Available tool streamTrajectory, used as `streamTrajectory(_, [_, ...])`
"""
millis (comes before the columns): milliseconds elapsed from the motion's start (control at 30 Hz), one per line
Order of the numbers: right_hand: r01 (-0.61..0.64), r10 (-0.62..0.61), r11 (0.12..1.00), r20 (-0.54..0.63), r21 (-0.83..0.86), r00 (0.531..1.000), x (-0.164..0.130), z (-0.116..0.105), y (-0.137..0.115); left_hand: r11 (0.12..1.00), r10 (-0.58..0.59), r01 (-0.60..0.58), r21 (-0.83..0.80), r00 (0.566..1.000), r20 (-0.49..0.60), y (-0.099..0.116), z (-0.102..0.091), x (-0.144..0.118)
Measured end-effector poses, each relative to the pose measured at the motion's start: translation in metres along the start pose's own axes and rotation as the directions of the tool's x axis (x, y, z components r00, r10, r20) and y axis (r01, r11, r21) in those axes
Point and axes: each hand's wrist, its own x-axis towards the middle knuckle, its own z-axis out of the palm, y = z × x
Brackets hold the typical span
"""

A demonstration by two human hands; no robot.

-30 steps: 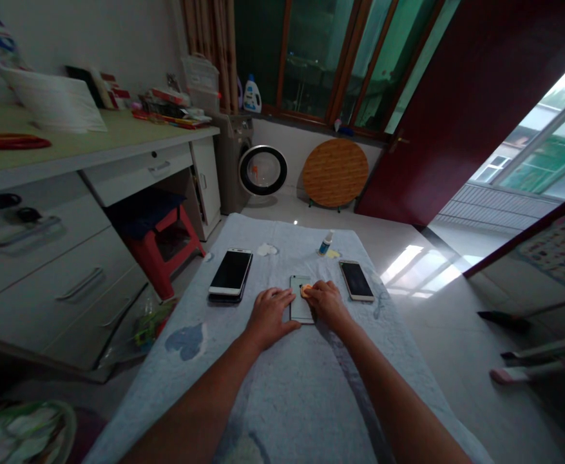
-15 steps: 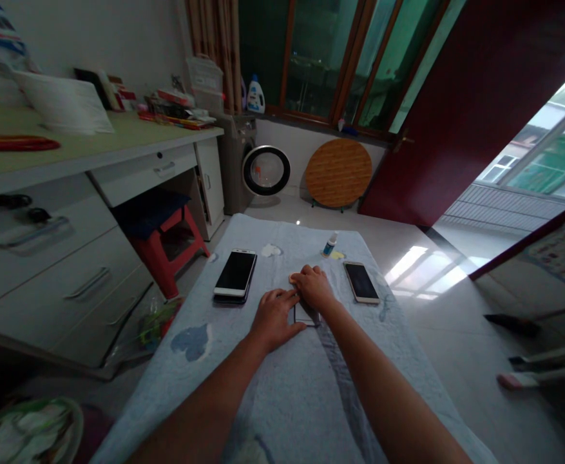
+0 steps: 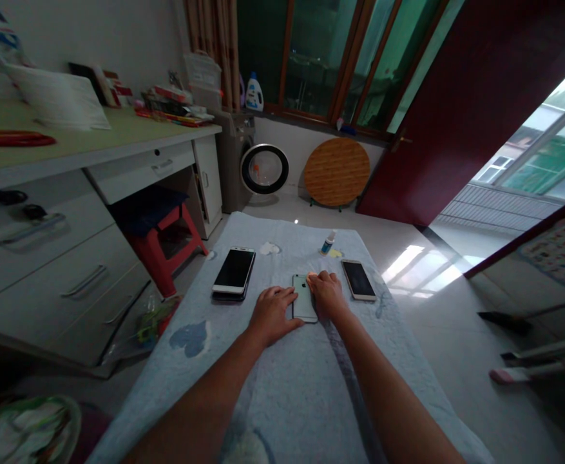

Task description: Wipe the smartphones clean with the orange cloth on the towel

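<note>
A grey smartphone (image 3: pixel 303 300) lies back side up on the cloth-covered table, a dark apple logo on its upper part. My left hand (image 3: pixel 273 313) grips it along the left side, fingertips on its upper left edge and thumb at the lower edge. At the phone's upper right edge, my right hand (image 3: pixel 329 295) is closed on a small orange cloth (image 3: pixel 310 278), mostly hidden under the fingers. To the right lies a gold-edged smartphone (image 3: pixel 358 280), dark screen up. On the left, a white smartphone (image 3: pixel 234 270) rests on another dark phone. Beyond my right hand stands a small spray bottle (image 3: pixel 328 243).
A pale blue cloth (image 3: pixel 263 399) covers the table. Left are a white desk (image 3: pixel 166 138) with drawers and a red stool (image 3: pixel 176 238). Behind are a washing machine with its round door (image 3: pixel 265 169) open, a round wooden tabletop (image 3: pixel 337 172) and a dark red door (image 3: pixel 431 116).
My right hand has slid rightward with the orange cloth, from across the phone's top to its right edge. More of the phone's back now shows. My left hand stays at its left side.
</note>
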Motion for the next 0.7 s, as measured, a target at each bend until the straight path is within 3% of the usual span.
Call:
streamTrajectory(200, [0.137,-0.138,0.99,0.016,0.027,0.99,-0.032,-0.006,-0.015,1.0,-0.009,0.009,-0.012,0.999,0.042,-0.006,-0.002,0.004])
streamTrajectory(500, [0.236,-0.236,0.967,-0.013,0.093,0.972,-0.076,-0.006,-0.024,1.0,0.005,-0.005,-0.012,1.0,0.018,-0.011,0.0,0.007])
streamTrajectory(600, [0.187,-0.184,0.978,-0.04,0.097,0.982,-0.084,-0.005,-0.023,1.0,0.006,-0.006,-0.012,1.0,0.027,-0.012,0.0,0.006])
streamTrajectory(700, [0.046,-0.043,0.997,-0.049,0.06,0.998,-0.081,-0.006,-0.02,1.0,0.004,-0.004,-0.012,0.999,0.043,-0.013,0.001,0.006])
